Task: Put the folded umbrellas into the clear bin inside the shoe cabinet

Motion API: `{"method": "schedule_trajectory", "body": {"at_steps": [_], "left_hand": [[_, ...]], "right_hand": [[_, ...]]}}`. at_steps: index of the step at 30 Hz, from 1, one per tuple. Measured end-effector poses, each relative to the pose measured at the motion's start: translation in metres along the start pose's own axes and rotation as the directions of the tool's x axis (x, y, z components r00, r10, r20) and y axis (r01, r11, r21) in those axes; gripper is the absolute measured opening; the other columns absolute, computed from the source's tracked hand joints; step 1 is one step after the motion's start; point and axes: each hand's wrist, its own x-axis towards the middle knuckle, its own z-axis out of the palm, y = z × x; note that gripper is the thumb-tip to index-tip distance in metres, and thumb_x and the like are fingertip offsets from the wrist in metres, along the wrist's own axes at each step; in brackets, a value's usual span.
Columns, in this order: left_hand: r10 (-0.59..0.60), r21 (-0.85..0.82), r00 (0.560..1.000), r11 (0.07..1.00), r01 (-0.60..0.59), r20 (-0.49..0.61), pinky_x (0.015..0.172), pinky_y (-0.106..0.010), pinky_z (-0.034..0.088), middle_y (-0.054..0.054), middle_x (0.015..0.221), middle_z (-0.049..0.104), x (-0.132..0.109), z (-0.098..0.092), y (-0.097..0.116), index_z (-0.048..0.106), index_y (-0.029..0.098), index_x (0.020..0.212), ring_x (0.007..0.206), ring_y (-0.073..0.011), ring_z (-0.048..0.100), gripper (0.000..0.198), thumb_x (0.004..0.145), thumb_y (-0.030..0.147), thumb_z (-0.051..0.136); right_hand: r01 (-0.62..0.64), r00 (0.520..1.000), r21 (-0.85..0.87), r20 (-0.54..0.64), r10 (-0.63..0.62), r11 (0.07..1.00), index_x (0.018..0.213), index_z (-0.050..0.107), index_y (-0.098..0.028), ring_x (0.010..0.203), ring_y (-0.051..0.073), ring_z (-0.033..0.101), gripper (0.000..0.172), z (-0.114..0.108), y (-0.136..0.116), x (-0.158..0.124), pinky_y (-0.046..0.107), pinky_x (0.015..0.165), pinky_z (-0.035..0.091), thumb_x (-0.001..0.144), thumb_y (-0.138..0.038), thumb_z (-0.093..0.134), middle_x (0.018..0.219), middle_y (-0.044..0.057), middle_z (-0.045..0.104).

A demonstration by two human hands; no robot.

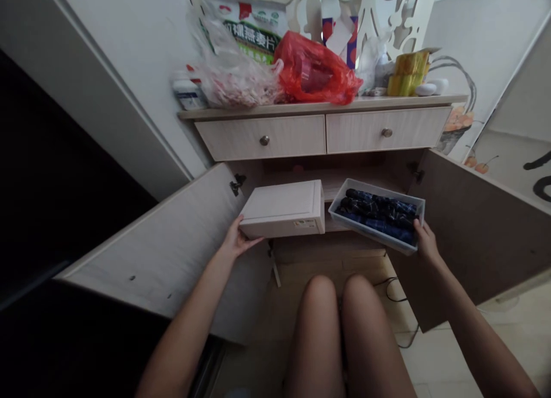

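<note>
My left hand grips the left end of a white box, which has a small label on its front side. The thumb is at its edge and the fingers are partly beneath it. My right hand holds the right end of a clear plastic drawer bin, fingers over its rim. Rolled dark blue and black checked cloths lie inside the bin. Box and bin are held side by side, a small gap apart, in front of the open cabinet.
Both cabinet doors stand open, the left door and the right door. Two closed drawers sit above. On the top are a red plastic bag, an oat bag and yellow tape rolls. A cable lies on the floor.
</note>
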Motion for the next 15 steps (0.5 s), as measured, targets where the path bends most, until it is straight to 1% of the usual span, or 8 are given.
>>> {"method": "schedule_trajectory", "body": {"at_steps": [2,4,8,12,15], "left_hand": [[0.015,0.01,1.0,1.0,-0.015,-0.004,0.094,-0.056,0.053,-0.008,0.109,0.062,-0.01,0.003,-0.001,0.058,0.026,0.124,0.107,-0.0259,0.061,0.037,0.088,0.034,0.057],[0.035,0.009,0.999,0.999,-0.035,-0.009,0.094,-0.055,0.053,-0.009,0.113,0.061,-0.016,0.006,-0.001,0.058,0.026,0.126,0.11,-0.0266,0.06,0.038,0.088,0.033,0.058],[0.058,-0.004,0.998,0.998,-0.058,-0.011,0.09,-0.05,0.056,-0.01,0.118,0.061,-0.021,0.003,0.002,0.058,0.028,0.127,0.114,-0.0275,0.059,0.041,0.086,0.033,0.062],[0.055,0.023,0.998,0.998,-0.054,-0.025,0.089,-0.05,0.057,-0.011,0.123,0.061,-0.025,-0.002,-0.003,0.057,0.027,0.128,0.117,-0.0282,0.058,0.043,0.085,0.034,0.063],[0.035,0.018,0.999,0.999,-0.034,-0.02,0.087,-0.049,0.058,-0.011,0.122,0.062,-0.028,-0.001,-0.014,0.056,0.028,0.13,0.116,-0.0283,0.06,0.047,0.084,0.038,0.064]], "right_hand": [[0.021,0.999,-0.009,0.04,-0.02,1.0,0.114,0.07,-0.021,0.115,0.027,0.062,0.058,0.011,-0.001,0.008,0.042,0.099,0.05,0.072,-0.061,0.069,0.116,0.005,0.071],[0.003,0.996,0.008,0.089,-0.003,1.0,0.115,0.07,-0.023,0.114,0.027,0.063,0.058,0.017,-0.003,0.014,0.043,0.099,0.051,0.072,-0.061,0.069,0.116,0.004,0.071],[-0.077,0.977,0.004,0.202,0.074,0.997,0.112,0.07,-0.024,0.112,0.027,0.065,0.053,0.018,-0.008,0.023,0.044,0.096,0.052,0.071,-0.058,0.072,0.111,0.003,0.073],[-0.174,0.919,-0.041,0.352,0.177,0.984,0.106,0.071,-0.024,0.106,0.029,0.068,0.046,0.016,-0.013,0.026,0.046,0.092,0.055,0.073,-0.056,0.07,0.102,0.004,0.075],[-0.219,0.867,-0.063,0.446,0.224,0.974,0.105,0.07,-0.023,0.103,0.029,0.069,0.042,0.021,-0.016,0.022,0.045,0.09,0.056,0.077,-0.054,0.066,0.103,0.005,0.075]]}}
